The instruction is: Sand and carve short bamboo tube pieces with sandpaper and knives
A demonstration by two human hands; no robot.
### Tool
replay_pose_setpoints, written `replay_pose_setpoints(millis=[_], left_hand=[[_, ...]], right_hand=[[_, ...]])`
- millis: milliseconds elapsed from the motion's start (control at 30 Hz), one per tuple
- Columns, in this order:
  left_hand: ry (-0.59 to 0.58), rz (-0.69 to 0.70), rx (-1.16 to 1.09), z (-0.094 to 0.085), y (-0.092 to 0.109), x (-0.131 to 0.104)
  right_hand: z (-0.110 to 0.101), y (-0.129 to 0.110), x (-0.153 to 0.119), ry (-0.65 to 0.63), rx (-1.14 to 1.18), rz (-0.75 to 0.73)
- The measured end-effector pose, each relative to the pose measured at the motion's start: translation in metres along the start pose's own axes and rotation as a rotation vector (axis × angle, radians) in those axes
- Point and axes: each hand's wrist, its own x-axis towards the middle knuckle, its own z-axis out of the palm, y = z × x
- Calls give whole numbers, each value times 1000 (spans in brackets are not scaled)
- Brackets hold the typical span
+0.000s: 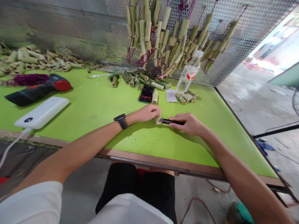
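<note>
My left hand [150,112] is closed on a short, pale piece of bamboo [158,120] just above the green tabletop [130,137]. In my right hand [187,123] is a black utility knife [174,121], its blade pointing left and touching or almost touching the bamboo piece. The fingers of the left hand cover the upper part of that piece. Just beyond it stands another pale bamboo tube [155,97], beside a dark phone [146,94].
A water bottle [188,73], a paper slip [171,95] and several bamboo tubes [186,97] lie at the back right. At left are a white power bank [42,112], a red-black power tool [39,88] and a bamboo heap [30,59]. Bamboo strings [163,34] hang against perforated metal [102,34].
</note>
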Motion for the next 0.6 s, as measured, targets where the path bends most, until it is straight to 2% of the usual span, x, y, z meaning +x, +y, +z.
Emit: replay_pose_setpoints(millis=[167, 400, 600], left_hand=[[43, -13, 50, 2, -3, 1], [67, -18, 80, 3, -3, 0], [26, 29, 96, 5, 1, 1]], right_hand=[[-8, -5, -3, -157, 7, -10], [5, 3, 1, 59, -31, -1], [-6, -2, -1, -65, 21, -14]])
